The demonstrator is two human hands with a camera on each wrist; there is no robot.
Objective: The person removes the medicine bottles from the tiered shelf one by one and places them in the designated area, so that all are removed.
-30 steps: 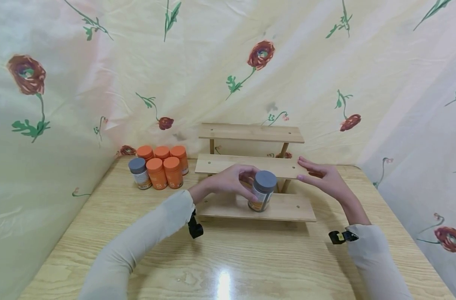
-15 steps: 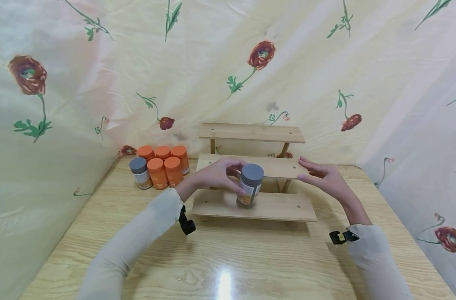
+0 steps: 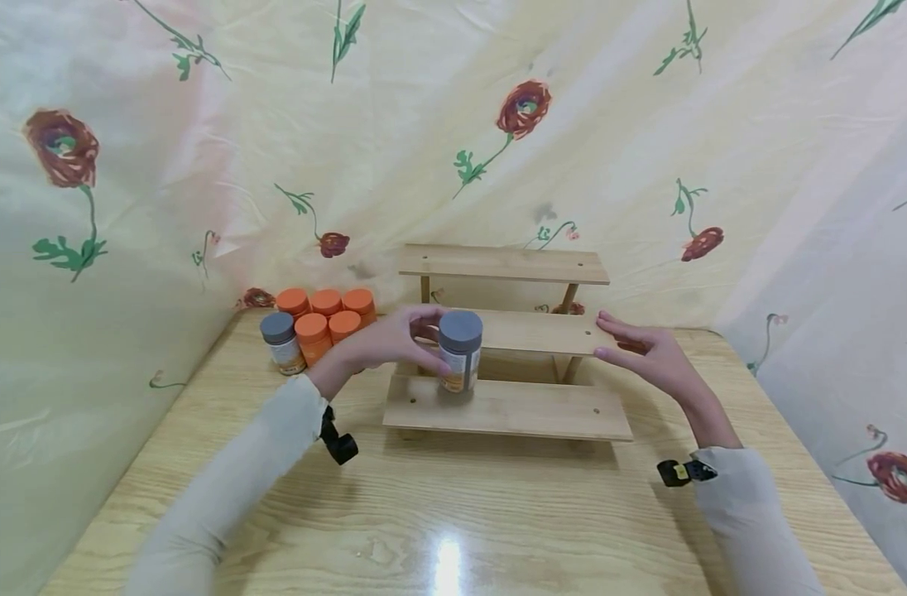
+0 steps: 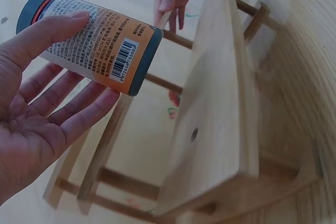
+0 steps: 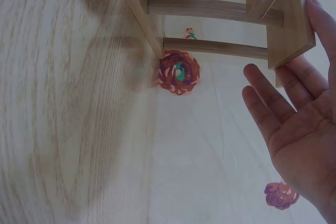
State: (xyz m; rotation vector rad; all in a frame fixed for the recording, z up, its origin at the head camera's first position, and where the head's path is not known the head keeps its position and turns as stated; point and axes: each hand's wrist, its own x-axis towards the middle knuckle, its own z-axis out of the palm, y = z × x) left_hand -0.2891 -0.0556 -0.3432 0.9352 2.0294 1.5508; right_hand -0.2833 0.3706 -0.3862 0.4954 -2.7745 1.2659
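In the middle of the head view, the left hand reaches forward from a pale sleeve that runs up from the lower left, and its fingers and thumb are curled around a grey-lidded bottle with an orange and white label. The bottle stands upright over the left part of the bottom shelf of a small wooden three-tier rack; whether its base touches the board cannot be told. In the left wrist view the palm faces the camera at the lower left, the fingers lie along the underside of the bottle and the thumb presses across its printed label from above. At centre right of the head view the right hand is held out with its wrist bent, fingers straight and slightly spread, their tips against the right end of the middle shelf. The right wrist view shows that hand open at the right edge of the frame, its fingertips at the corner of the shelf board. To the upper left of the left hand, a cluster of orange-lidded bottles and one more grey-lidded bottle stand on the wooden table, near the floral cloth backdrop.
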